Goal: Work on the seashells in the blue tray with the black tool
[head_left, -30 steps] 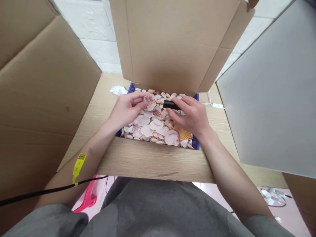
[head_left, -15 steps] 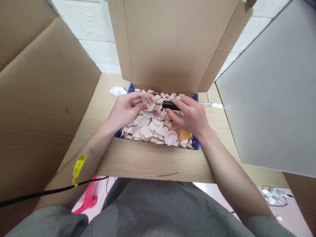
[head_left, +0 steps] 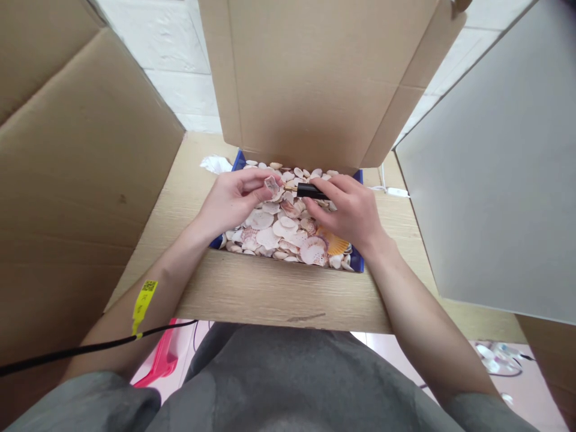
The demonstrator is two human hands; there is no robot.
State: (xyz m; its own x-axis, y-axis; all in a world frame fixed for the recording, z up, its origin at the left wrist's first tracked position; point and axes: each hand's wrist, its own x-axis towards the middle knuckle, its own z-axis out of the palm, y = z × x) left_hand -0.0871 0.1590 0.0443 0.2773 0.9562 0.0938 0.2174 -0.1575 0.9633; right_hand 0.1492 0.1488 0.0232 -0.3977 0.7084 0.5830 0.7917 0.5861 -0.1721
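Observation:
Between the thumb and fingers of my left hand (head_left: 234, 195) is a small pale seashell (head_left: 272, 186), tilted on edge above the other shells. My right hand (head_left: 353, 207) grips the black barrel of what looks like a small hand drill (head_left: 310, 191). Its thin brass-coloured tip points left at the held shell; whether it touches is too small to tell. Below both hands lies a shallow box with blue edges (head_left: 357, 262), filled with many pale and pinkish shells (head_left: 267, 238). One orange fan-shaped shell (head_left: 335, 243) rests close under my right hand.
The cardboard lid (head_left: 315, 78) rises behind the box. Cardboard panels (head_left: 90, 174) stand at left, a grey panel (head_left: 490, 174) at right. Crumpled white paper (head_left: 216, 164) and a white cable piece (head_left: 396, 192) lie on the wooden table (head_left: 270, 294). A black cable (head_left: 90, 348) crosses my left forearm.
The shell in my left hand has turned slightly and shifted a little towards the drill tip. Both hands keep their grip, and the view has moved very slightly.

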